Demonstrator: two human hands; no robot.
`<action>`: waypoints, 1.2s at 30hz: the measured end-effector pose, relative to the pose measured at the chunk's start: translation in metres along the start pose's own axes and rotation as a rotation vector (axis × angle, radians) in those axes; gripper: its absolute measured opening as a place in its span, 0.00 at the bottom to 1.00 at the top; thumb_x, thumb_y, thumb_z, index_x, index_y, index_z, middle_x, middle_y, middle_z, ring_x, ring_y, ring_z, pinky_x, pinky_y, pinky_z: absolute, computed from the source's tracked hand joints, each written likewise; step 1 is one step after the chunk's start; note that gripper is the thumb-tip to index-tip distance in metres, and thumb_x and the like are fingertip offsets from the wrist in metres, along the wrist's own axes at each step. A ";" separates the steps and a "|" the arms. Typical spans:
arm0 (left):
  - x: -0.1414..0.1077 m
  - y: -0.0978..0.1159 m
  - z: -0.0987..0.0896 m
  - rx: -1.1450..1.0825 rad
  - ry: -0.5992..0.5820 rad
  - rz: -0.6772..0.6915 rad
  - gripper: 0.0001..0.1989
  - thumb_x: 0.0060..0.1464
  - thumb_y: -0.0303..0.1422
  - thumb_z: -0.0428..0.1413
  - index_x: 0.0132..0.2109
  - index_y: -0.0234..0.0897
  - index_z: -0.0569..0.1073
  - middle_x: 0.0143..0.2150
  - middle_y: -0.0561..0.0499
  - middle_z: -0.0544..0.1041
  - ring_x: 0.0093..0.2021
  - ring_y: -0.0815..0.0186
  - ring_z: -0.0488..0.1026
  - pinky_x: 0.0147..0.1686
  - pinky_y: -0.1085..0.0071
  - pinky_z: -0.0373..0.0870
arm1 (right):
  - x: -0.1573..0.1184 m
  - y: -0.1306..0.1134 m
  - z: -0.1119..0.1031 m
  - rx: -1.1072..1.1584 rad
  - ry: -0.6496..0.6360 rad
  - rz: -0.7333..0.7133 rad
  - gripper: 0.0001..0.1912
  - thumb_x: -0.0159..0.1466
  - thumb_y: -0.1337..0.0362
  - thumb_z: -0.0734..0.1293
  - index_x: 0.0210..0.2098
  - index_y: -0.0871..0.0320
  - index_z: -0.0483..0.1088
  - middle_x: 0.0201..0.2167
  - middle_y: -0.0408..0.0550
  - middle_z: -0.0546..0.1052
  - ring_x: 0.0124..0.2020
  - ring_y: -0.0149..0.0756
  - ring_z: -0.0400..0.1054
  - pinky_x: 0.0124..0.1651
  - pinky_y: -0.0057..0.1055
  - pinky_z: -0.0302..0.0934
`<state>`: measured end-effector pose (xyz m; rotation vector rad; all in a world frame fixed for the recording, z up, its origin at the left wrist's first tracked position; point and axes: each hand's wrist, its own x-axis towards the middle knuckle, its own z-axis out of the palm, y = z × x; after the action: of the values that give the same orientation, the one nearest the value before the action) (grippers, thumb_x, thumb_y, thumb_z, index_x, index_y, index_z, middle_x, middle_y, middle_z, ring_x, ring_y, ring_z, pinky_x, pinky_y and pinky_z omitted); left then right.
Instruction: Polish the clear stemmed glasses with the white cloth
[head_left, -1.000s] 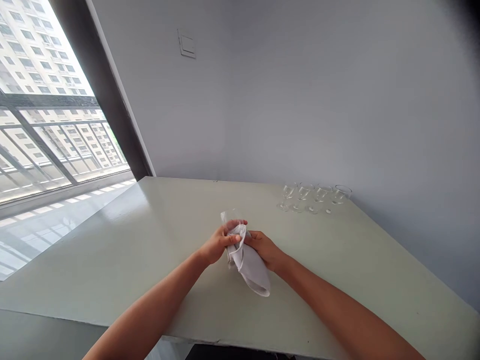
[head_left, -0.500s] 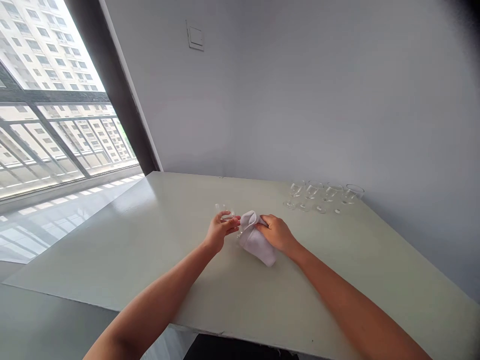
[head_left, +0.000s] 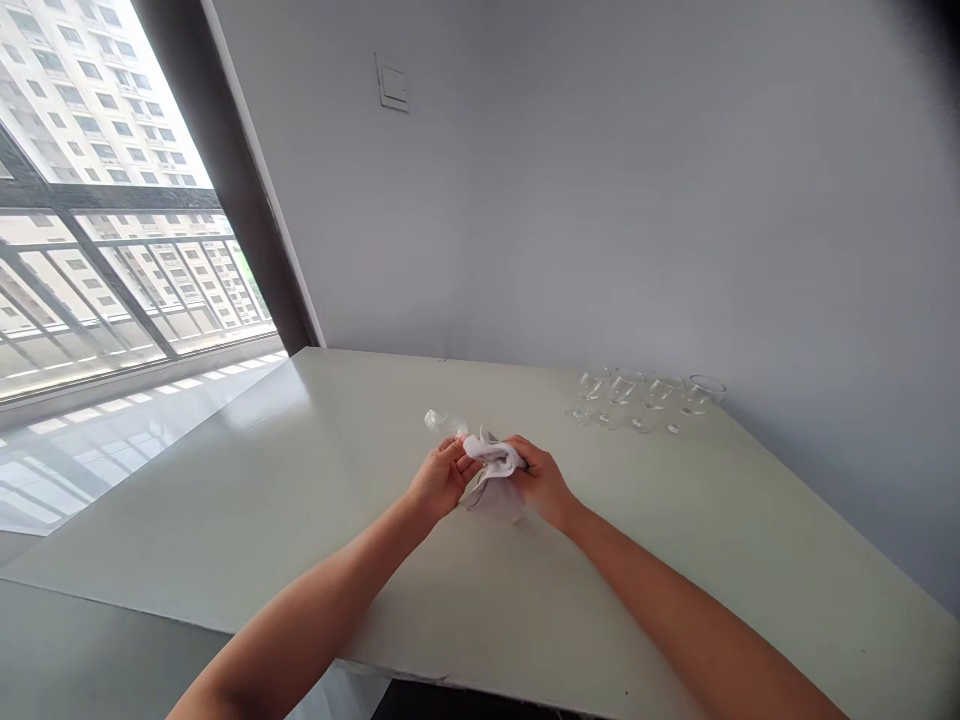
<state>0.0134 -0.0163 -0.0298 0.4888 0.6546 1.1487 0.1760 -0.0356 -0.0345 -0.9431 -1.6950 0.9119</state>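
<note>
My left hand (head_left: 441, 475) is closed around a small clear stemmed glass (head_left: 444, 422), which lies tilted with one end pointing to the upper left. A pale lilac cloth (head_left: 495, 465) is bunched against the glass's other end, covering it from view. On the right side of the cloth, my right hand (head_left: 541, 480) grips it, the fingers partly hidden in its folds. Both hands are close together above the middle of the table (head_left: 337, 480).
Several clear stemmed glasses (head_left: 649, 395) stand upright in a row toward the table's back right edge. Grey walls (head_left: 600, 200) meet behind the table. A large window (head_left: 127, 260) lies to the left, and a light switch (head_left: 393, 84) is on the wall.
The cloth has shifted slightly left and folded over, its hanging corner swinging inward. The glass in my left hand has turned, so more of it shows. My right hand has moved a little left.
</note>
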 end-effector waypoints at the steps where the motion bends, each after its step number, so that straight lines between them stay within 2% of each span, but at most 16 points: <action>1: -0.001 0.000 0.001 -0.022 -0.027 0.016 0.10 0.45 0.30 0.60 0.33 0.35 0.65 0.30 0.53 0.73 0.30 0.73 0.72 0.36 0.76 0.70 | 0.001 0.000 0.002 0.170 0.048 0.100 0.09 0.56 0.62 0.64 0.36 0.56 0.70 0.30 0.43 0.69 0.31 0.33 0.61 0.35 0.30 0.56; 3: -0.003 0.001 0.003 -0.026 -0.055 0.062 0.13 0.45 0.31 0.60 0.36 0.37 0.64 0.33 0.53 0.73 0.33 0.72 0.73 0.39 0.73 0.69 | 0.000 -0.001 0.009 0.447 0.102 0.294 0.14 0.52 0.57 0.68 0.35 0.58 0.69 0.29 0.44 0.71 0.30 0.34 0.63 0.35 0.31 0.56; 5: -0.004 0.002 0.004 0.031 -0.041 0.133 0.16 0.43 0.32 0.61 0.38 0.39 0.63 0.34 0.53 0.73 0.36 0.69 0.73 0.41 0.70 0.68 | -0.003 -0.003 0.018 0.598 0.053 0.488 0.19 0.47 0.54 0.71 0.34 0.59 0.69 0.29 0.46 0.72 0.30 0.35 0.64 0.35 0.32 0.57; 7: -0.005 0.004 0.003 0.157 -0.016 0.233 0.20 0.42 0.34 0.62 0.42 0.39 0.63 0.33 0.53 0.73 0.36 0.67 0.73 0.40 0.69 0.68 | -0.006 -0.003 0.023 0.637 -0.045 0.641 0.21 0.45 0.53 0.72 0.32 0.61 0.69 0.27 0.47 0.72 0.28 0.35 0.64 0.33 0.32 0.58; 9: -0.004 0.007 0.000 0.341 0.005 0.341 0.25 0.42 0.36 0.61 0.47 0.40 0.63 0.32 0.53 0.72 0.33 0.67 0.73 0.37 0.69 0.67 | -0.004 -0.002 0.020 0.615 -0.039 0.687 0.21 0.45 0.52 0.72 0.32 0.60 0.68 0.27 0.47 0.72 0.27 0.35 0.64 0.32 0.32 0.58; 11: -0.003 0.009 -0.005 0.574 0.045 0.440 0.26 0.42 0.37 0.60 0.50 0.41 0.64 0.32 0.53 0.72 0.31 0.67 0.71 0.35 0.70 0.66 | 0.001 -0.001 0.008 0.534 0.118 0.619 0.20 0.46 0.52 0.71 0.33 0.59 0.67 0.27 0.45 0.71 0.27 0.35 0.64 0.31 0.31 0.58; 14: 0.002 0.011 -0.015 0.913 0.144 0.564 0.23 0.42 0.36 0.60 0.48 0.46 0.69 0.31 0.54 0.72 0.33 0.66 0.68 0.36 0.71 0.63 | 0.011 -0.005 -0.016 0.271 0.382 0.405 0.16 0.51 0.53 0.67 0.32 0.57 0.65 0.26 0.43 0.69 0.28 0.34 0.62 0.30 0.30 0.57; 16: 0.006 0.011 -0.021 1.063 0.184 0.627 0.21 0.43 0.35 0.59 0.47 0.49 0.71 0.31 0.54 0.72 0.34 0.65 0.66 0.39 0.70 0.60 | 0.013 -0.014 -0.028 0.011 0.458 0.232 0.12 0.56 0.55 0.63 0.32 0.57 0.66 0.27 0.44 0.69 0.30 0.35 0.61 0.32 0.30 0.56; 18: 0.009 0.009 -0.024 1.172 0.194 0.692 0.20 0.45 0.35 0.58 0.48 0.50 0.71 0.31 0.53 0.72 0.33 0.64 0.65 0.40 0.69 0.59 | 0.011 -0.026 -0.030 -0.280 0.449 0.053 0.10 0.58 0.58 0.61 0.36 0.57 0.68 0.32 0.47 0.71 0.36 0.39 0.61 0.36 0.32 0.55; 20: 0.011 0.009 -0.026 1.266 0.168 0.769 0.19 0.48 0.35 0.56 0.50 0.49 0.70 0.31 0.51 0.72 0.33 0.63 0.65 0.43 0.68 0.57 | 0.008 -0.035 -0.024 -0.540 0.356 -0.084 0.11 0.58 0.63 0.61 0.40 0.56 0.69 0.39 0.50 0.72 0.42 0.43 0.59 0.42 0.36 0.53; 23: 0.010 0.011 -0.027 1.373 0.087 0.848 0.19 0.51 0.37 0.53 0.51 0.46 0.70 0.30 0.48 0.72 0.34 0.61 0.66 0.45 0.67 0.55 | 0.004 -0.041 -0.010 -0.702 0.152 -0.107 0.11 0.57 0.67 0.61 0.39 0.57 0.70 0.42 0.52 0.73 0.42 0.44 0.58 0.45 0.40 0.51; 25: 0.009 0.014 -0.027 1.457 0.031 0.870 0.18 0.52 0.37 0.51 0.51 0.45 0.70 0.30 0.46 0.72 0.34 0.61 0.66 0.45 0.66 0.54 | 0.001 -0.039 -0.006 -0.572 -0.011 -0.009 0.10 0.57 0.67 0.61 0.37 0.58 0.70 0.40 0.52 0.73 0.39 0.42 0.60 0.42 0.38 0.53; 27: 0.008 0.016 -0.026 1.542 -0.059 0.879 0.17 0.54 0.36 0.48 0.51 0.46 0.70 0.31 0.46 0.72 0.35 0.61 0.67 0.45 0.65 0.54 | -0.003 -0.035 -0.008 -0.299 -0.179 0.158 0.08 0.58 0.64 0.61 0.34 0.58 0.69 0.34 0.49 0.73 0.34 0.38 0.62 0.36 0.33 0.55; 29: 0.007 0.017 -0.024 1.582 -0.176 0.872 0.18 0.55 0.35 0.46 0.52 0.47 0.69 0.33 0.45 0.73 0.35 0.62 0.67 0.45 0.65 0.54 | -0.009 -0.031 -0.012 0.010 -0.284 0.338 0.09 0.58 0.60 0.63 0.30 0.59 0.69 0.26 0.45 0.71 0.28 0.34 0.61 0.31 0.30 0.54; 32: 0.004 0.012 -0.018 1.553 -0.291 0.819 0.19 0.55 0.33 0.45 0.53 0.46 0.68 0.34 0.45 0.73 0.36 0.62 0.67 0.46 0.64 0.54 | -0.022 -0.027 -0.016 0.426 -0.256 0.520 0.11 0.54 0.57 0.67 0.29 0.59 0.69 0.23 0.43 0.68 0.25 0.31 0.61 0.29 0.29 0.53; 36: 0.000 0.006 -0.008 1.319 -0.304 0.689 0.16 0.53 0.34 0.49 0.49 0.45 0.72 0.31 0.46 0.72 0.37 0.61 0.67 0.50 0.63 0.52 | -0.036 -0.031 -0.013 0.837 -0.036 0.657 0.13 0.51 0.58 0.70 0.32 0.59 0.70 0.24 0.43 0.68 0.24 0.30 0.62 0.29 0.28 0.55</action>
<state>0.0042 -0.0138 -0.0317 2.0892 0.9550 1.0917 0.1913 -0.0792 -0.0173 -0.8778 -0.8363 1.8786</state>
